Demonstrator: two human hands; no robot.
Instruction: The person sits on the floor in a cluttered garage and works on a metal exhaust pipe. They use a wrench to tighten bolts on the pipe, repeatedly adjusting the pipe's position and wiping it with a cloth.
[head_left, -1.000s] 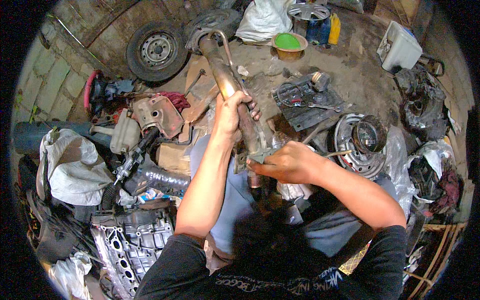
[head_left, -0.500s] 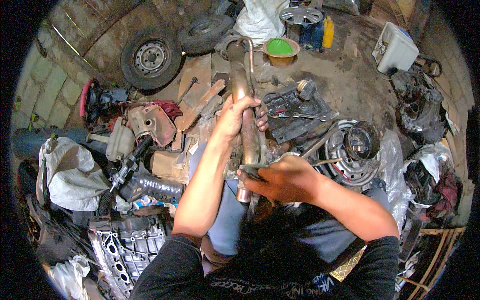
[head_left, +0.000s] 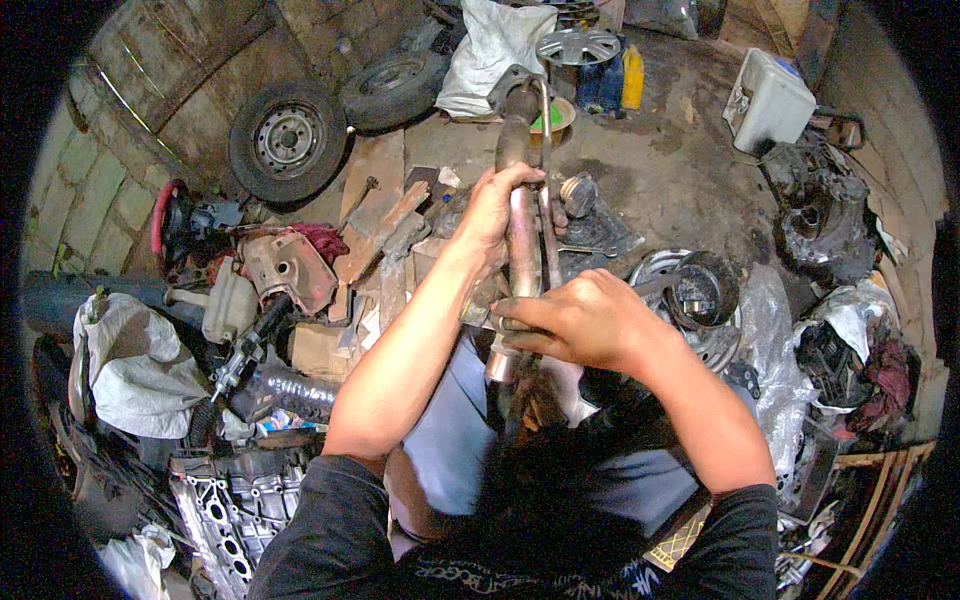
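Observation:
A long metal exhaust pipe (head_left: 522,240) with a flange at its far end and a thin tube along its right side stands tilted between my legs. My left hand (head_left: 490,215) is wrapped round its middle. Close to the pipe's bare, shiny near end, my right hand (head_left: 580,322) is closed, its fingertips pressed against the metal. Something dark and flat seems pinched under those fingers, but too little of it shows to name it.
An engine cylinder head (head_left: 235,510) lies at the near left. Two wheels (head_left: 288,140) lean at the far left. To the right are a dark metal ring (head_left: 703,290) on a wheel rim and clear plastic sheeting (head_left: 775,350). A piston (head_left: 578,195) sits beyond the pipe.
The pipe has shifted to the right and away from me, with my left hand still round it. My right hand has moved slightly up along with it. The view has shifted a little.

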